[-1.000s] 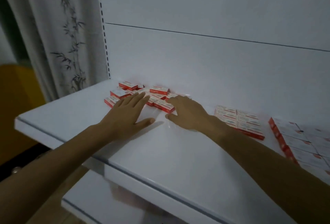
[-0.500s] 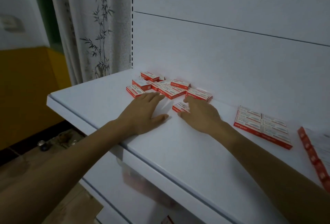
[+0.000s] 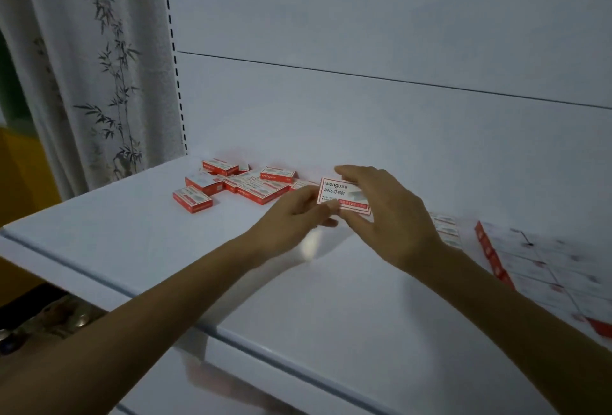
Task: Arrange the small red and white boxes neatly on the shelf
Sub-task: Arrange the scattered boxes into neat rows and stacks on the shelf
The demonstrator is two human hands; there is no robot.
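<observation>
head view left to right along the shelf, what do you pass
bamboo-print curtain → loose pile of boxes → left hand → held box, gripped by both hands → right hand → neat rows of boxes

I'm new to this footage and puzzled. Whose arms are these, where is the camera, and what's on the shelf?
No machine: these are a person's bare arms, filmed by a wide-angle camera worn on their head, looking down. The left hand and right hand together hold one small red and white box above the white shelf, printed face towards the camera. A loose pile of similar boxes lies beyond the left hand, by the back wall. At the right, blurred, more boxes lie in tidy rows.
</observation>
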